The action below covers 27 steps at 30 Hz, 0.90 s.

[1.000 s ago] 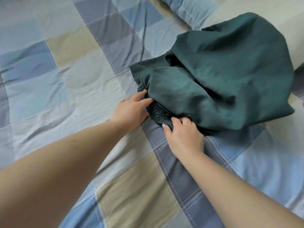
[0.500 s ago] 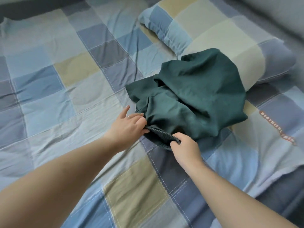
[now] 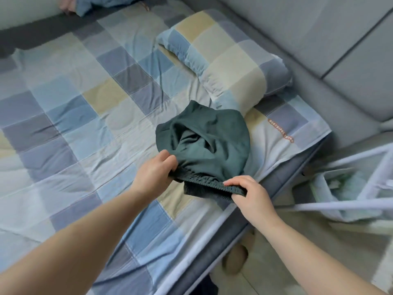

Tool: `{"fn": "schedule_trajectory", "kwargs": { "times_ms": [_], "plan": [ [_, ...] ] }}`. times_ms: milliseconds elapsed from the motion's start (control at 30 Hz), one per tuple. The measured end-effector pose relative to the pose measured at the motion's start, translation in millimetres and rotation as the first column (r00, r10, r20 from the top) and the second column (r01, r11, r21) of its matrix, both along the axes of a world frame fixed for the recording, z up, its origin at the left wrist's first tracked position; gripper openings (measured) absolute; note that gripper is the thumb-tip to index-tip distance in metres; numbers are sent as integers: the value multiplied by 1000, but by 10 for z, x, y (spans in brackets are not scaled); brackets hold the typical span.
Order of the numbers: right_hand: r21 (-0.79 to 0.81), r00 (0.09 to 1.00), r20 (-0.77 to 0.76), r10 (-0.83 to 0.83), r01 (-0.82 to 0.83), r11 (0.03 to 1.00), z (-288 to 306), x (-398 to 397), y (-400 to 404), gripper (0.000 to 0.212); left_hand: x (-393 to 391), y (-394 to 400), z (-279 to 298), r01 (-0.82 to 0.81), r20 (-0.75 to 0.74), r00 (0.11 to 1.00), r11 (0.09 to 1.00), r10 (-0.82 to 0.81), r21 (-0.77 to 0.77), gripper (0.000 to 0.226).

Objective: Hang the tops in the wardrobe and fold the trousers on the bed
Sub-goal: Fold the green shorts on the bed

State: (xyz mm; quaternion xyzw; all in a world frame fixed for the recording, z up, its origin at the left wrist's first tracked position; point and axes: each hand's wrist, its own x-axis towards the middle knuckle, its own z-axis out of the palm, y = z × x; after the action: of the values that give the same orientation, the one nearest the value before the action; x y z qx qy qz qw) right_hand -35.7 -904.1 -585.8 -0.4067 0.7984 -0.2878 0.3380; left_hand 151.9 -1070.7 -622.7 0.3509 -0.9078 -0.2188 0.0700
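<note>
- Since the earlier frame, both hands have lifted the waistband clear of the bed (image 3: 63, 116)
- Left hand (image 3: 153, 175) pinches its left end; dark green trousers (image 3: 204, 143) lie bunched just beyond; right hand (image 3: 248, 193) pinches its right end
- Legs may untangle badly or slide off the near bed edge

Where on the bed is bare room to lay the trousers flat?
Bare quilt stretches left of the left hand. It is crowded on the right, where the green trousers, pillow and right hand sit near the bed edge.
</note>
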Motion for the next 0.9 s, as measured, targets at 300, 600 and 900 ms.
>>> {"fn": "schedule_trajectory", "kwargs": {
  "times_ms": [300, 600, 900],
  "plan": [
    [-31, 955, -263, -137, 133, 991, 1269, 419, 774, 35, 411, 619, 1428, -128, -6, 991, 982, 130, 141, 19],
    [3, 825, -552, -118, 144, 990, 2083, 555, 1196, 33, 710, 816, 2979, 8, -81, 997, 990, 4, 142, 12],
    [-141, 934, -216, -286, 260, 955, 2513, 1150, 1004, 18, 1067, 1038, 3444, 10, 294, 953, 981, -67, 192, 20]
  ]
}}
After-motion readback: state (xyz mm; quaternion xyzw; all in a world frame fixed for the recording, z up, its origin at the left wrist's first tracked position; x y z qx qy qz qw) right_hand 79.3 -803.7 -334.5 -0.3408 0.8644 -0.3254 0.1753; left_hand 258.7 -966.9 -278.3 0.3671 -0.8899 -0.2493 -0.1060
